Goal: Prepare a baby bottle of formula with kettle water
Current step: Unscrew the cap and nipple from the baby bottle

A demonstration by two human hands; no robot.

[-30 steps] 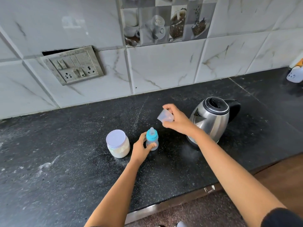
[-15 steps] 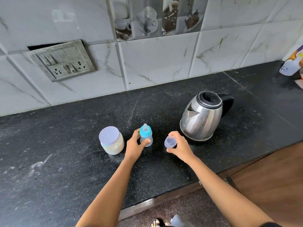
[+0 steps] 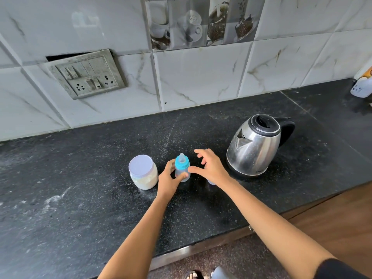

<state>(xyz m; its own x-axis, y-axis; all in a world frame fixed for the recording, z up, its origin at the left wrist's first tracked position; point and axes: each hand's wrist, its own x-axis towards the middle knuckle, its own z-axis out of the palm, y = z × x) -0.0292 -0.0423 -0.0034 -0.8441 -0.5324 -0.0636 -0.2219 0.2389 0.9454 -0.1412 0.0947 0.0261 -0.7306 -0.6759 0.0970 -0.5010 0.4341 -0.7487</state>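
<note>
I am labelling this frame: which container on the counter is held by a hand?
The baby bottle with the blue collar: the left hand grips it. The powder jar and the kettle stand untouched.

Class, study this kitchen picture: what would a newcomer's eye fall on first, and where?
First, the baby bottle with its bright blue collar, mid-counter, gripped by the left hand while the right hand hovers open beside it. Next, the shiny steel kettle to its right and the pale-lidded jar of powder to its left, all on the black speckled countertop.
</note>
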